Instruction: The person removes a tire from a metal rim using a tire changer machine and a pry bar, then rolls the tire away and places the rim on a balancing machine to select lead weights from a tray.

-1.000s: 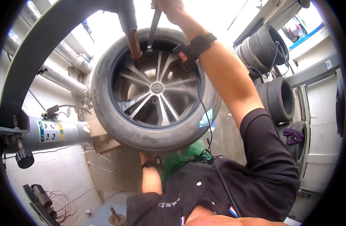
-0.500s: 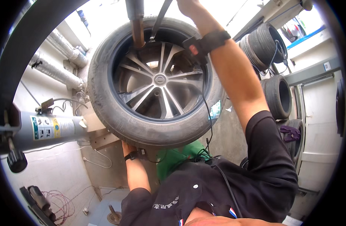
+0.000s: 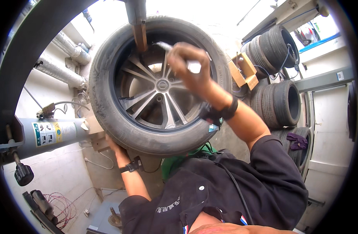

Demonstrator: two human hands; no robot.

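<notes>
Head view: one wheel, centre, face toward the camera, comprising a black tyre (image 3: 105, 113) around a spoked rim (image 3: 162, 85) in silver and dark tones. One machine arm (image 3: 137, 15), brown-tipped, tip at the tyre's upper inner edge. Right hand (image 3: 191, 64), motion-blurred, above the rim's upper right portion, fingers curled around a pale bar (image 3: 162, 45); bar end near the brown tip. Black strap at each wrist. Left hand (image 3: 116, 147) at the tyre's lower left edge, partly hidden beneath; grip impossible to tell. Left side: grey cylinder (image 3: 72, 132) with label, black knob (image 3: 24, 174). Right side: cardboard box (image 3: 247, 66), flaps apart, near the tyre; stacked tyres (image 3: 267, 107); purple glove (image 3: 297, 141) on the lowest.
</notes>
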